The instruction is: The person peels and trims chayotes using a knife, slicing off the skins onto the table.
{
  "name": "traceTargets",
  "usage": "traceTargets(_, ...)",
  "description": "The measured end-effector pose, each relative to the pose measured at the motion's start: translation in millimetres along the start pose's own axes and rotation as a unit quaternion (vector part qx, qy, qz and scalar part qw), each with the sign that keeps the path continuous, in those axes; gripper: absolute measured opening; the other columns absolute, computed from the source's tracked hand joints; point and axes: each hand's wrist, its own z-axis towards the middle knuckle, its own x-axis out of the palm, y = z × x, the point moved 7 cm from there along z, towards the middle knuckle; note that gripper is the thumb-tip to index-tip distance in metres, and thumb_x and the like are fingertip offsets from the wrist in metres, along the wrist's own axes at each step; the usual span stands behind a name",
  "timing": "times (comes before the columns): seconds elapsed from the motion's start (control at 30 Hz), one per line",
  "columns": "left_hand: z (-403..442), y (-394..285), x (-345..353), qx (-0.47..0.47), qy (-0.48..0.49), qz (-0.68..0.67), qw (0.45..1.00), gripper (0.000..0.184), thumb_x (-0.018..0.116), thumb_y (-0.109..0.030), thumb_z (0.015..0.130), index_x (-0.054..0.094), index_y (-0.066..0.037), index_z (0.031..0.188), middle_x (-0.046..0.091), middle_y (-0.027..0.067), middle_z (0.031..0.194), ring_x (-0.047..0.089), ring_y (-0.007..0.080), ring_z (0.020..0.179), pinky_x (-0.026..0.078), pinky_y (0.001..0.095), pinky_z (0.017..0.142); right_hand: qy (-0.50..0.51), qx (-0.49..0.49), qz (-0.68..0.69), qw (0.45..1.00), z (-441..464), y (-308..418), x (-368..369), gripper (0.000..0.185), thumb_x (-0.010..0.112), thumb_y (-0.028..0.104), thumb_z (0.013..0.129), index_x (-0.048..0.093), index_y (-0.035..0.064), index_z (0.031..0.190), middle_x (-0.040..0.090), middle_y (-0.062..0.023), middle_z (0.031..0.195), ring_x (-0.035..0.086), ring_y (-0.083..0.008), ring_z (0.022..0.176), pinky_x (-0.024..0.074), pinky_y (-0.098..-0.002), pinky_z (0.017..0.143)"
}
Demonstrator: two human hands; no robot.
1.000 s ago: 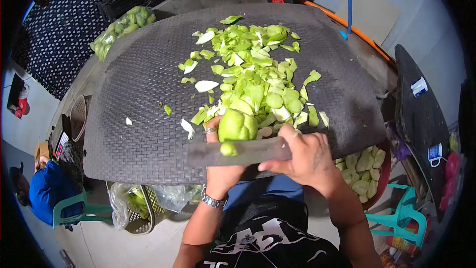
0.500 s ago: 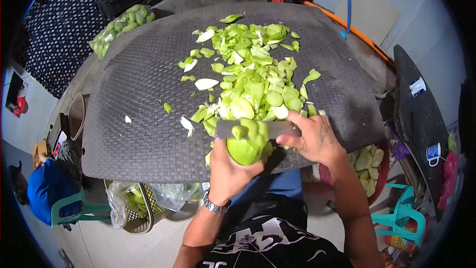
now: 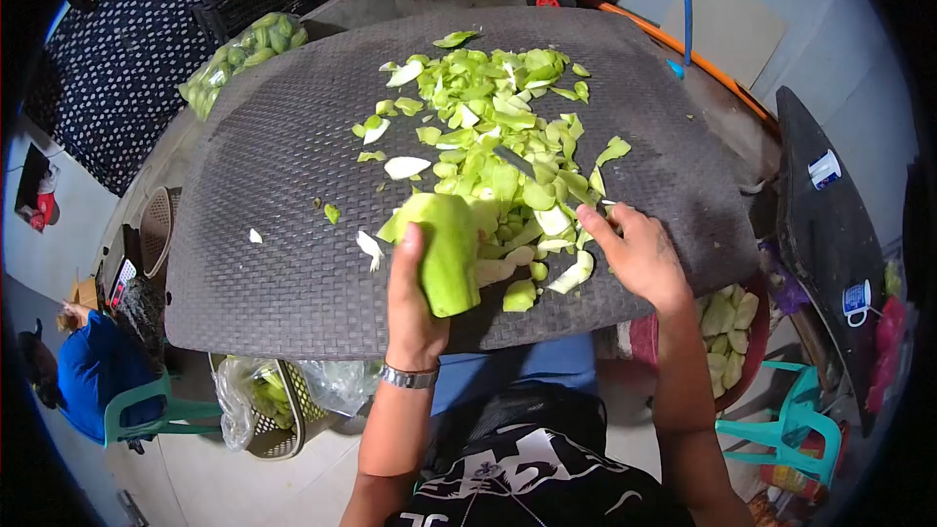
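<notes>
My left hand (image 3: 415,303) is wrapped round a pale green peeled chayote (image 3: 447,259), held upright above the near side of the woven table (image 3: 264,263). To the right, my right hand (image 3: 639,259) is closed, fingers pointing left over the peelings. A knife (image 3: 514,163) shows its dark blade over the pile, in line with the right fingertips; its handle is mostly hidden. Green and white peelings (image 3: 498,117) spread from the table's middle towards me, a few pieces lying apart on the left.
Bagged chayotes (image 3: 249,54) are beyond the table's far left edge. A basket (image 3: 293,410) with a plastic bag sits below left, and a red basin (image 3: 747,342) of peeled chayotes below right. A person in blue (image 3: 98,371) is at left, a green chair (image 3: 791,420) at right.
The chayote has moved up and left in my left hand and now stands upright. The knife has swung away from it, its tip now pointing up-left over the peelings.
</notes>
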Motion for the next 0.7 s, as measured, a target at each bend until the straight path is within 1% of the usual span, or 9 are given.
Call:
traceTargets(0.13,-5,-14,-12,-0.021,0.038,-0.114,0.993,0.064,0.072,-0.032,0.093,0.051,-0.001,0.145,0.062,0.0222,0.139,0.066,0.0358,0.123,0.061,0.0504,0.100,-0.032,-0.002,-0.014,0.999,-5,7,-11,0.076,0.056,0.071,0.098,0.066,-0.0042,0.093,0.068,-0.0317,0.083,0.069,-0.0513,0.092,0.0515,-0.0527,0.085)
traceTargets(0.23,-7,-8,-16,-0.044,0.050,-0.137,0.988,0.061,0.073,-0.030,0.093,0.052,-0.001,0.143,0.062,0.0225,0.137,0.066,0.0370,0.125,0.061,0.0522,0.101,-0.036,-0.060,0.037,0.997,0,7,-10,0.072,0.052,0.070,0.101,0.065,-0.0007,0.094,0.066,-0.0226,0.070,0.069,-0.0404,0.069,0.0541,-0.0473,0.070)
traceTargets(0.27,-10,-3,-17,-0.041,-0.018,-0.121,0.992,0.059,0.071,-0.043,0.096,0.056,-0.006,0.139,0.067,0.0155,0.129,0.071,0.0310,0.112,0.066,0.0438,0.085,0.040,-0.039,0.149,0.987,0,4,-1,0.072,0.049,0.071,0.101,0.064,0.0010,0.095,0.062,-0.0176,0.066,0.064,-0.0343,0.062,0.0519,-0.0438,0.063)
traceTargets(0.37,-13,4,-23,-0.084,-0.058,-0.126,0.987,0.059,0.063,-0.063,0.098,0.063,-0.013,0.129,0.070,0.0064,0.117,0.068,0.0230,0.090,0.056,0.0311,0.063,0.224,0.001,0.461,0.859,-15,16,25,0.075,0.040,0.077,0.101,0.061,0.0056,0.096,0.051,-0.0041,0.058,0.050,-0.0176,0.044,0.0435,-0.0339,0.047)
traceTargets(0.5,-9,-7,-30,-0.045,-0.107,-0.097,0.988,0.064,0.056,-0.074,0.097,0.064,-0.017,0.124,0.070,0.0012,0.110,0.062,0.0174,0.079,0.045,0.0260,0.057,0.385,0.056,0.735,0.555,-50,61,70,0.084,0.033,0.087,0.096,0.059,0.0064,0.096,0.041,0.0033,0.055,0.038,-0.0096,0.039,0.0360,-0.0298,0.039)
traceTargets(0.53,-6,-10,-36,-0.028,-0.096,-0.112,0.989,0.064,0.060,-0.069,0.097,0.064,-0.014,0.129,0.071,0.0047,0.116,0.069,0.0211,0.088,0.057,0.0308,0.065,0.475,0.121,0.746,0.451,-56,61,86,0.084,0.033,0.086,0.097,0.058,0.0060,0.097,0.038,0.0043,0.055,0.036,-0.0096,0.038,0.0352,-0.0313,0.038)
traceTargets(0.57,-7,-10,-37,-0.037,-0.075,-0.125,0.989,0.065,0.062,-0.066,0.096,0.063,-0.012,0.132,0.070,0.0073,0.120,0.070,0.0236,0.094,0.060,0.0341,0.070,0.494,0.161,0.749,0.411,-59,60,92,0.083,0.033,0.086,0.097,0.057,0.0059,0.097,0.036,0.0051,0.055,0.035,-0.0094,0.037,0.0352,-0.0311,0.038)
traceTargets(0.63,-10,-13,-38,-0.044,-0.029,-0.153,0.987,0.067,0.066,-0.061,0.094,0.061,-0.009,0.136,0.069,0.0125,0.127,0.072,0.0288,0.106,0.065,0.0407,0.081,0.459,0.097,0.746,0.472,-65,67,79,0.085,0.030,0.086,0.097,0.056,0.0056,0.098,0.035,0.0053,0.055,0.035,-0.0089,0.037,0.0349,-0.0301,0.038)
traceTargets(0.7,-14,-11,-36,-0.066,0.083,-0.221,0.969,0.076,0.067,-0.038,0.090,0.046,0.002,0.151,0.060,0.0253,0.142,0.060,0.0436,0.131,0.056,0.0592,0.104,0.476,0.040,0.765,0.432,-70,78,59,0.086,0.026,0.086,0.097,0.056,0.0053,0.098,0.035,0.0050,0.055,0.035,-0.0090,0.036,0.0346,-0.0295,0.037)
